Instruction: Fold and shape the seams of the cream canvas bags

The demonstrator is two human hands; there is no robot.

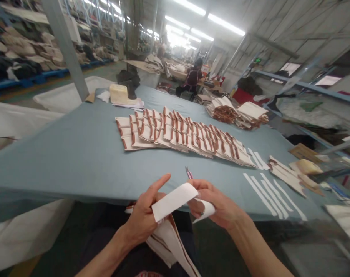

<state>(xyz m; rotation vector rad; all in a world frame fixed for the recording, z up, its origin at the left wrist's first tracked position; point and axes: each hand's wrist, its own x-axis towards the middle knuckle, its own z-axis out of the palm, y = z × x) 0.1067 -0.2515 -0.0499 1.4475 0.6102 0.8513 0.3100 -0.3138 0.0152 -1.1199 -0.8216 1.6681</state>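
Observation:
A white strip (175,200) stretches between my hands in front of the table's near edge. My left hand (141,219) is closed on its left end and on a cream fabric piece (166,242) with brown edging, which hangs down over my lap. The left index finger points up and away. With fingers curled, my right hand (221,202) grips the strip's other end, which loops back below the palm. Just beyond the right fingers are small thread snips (188,173), blades pointing away; whether the fingers touch them I cannot tell.
On the blue-green table (77,154) lies an overlapping row of cream pieces with brown trim (177,132). More white strips (267,194) lie at right. Stacked fabric bundles (236,111) and a yellowish block (118,93) are farther back. A person (193,79) sits in the distance.

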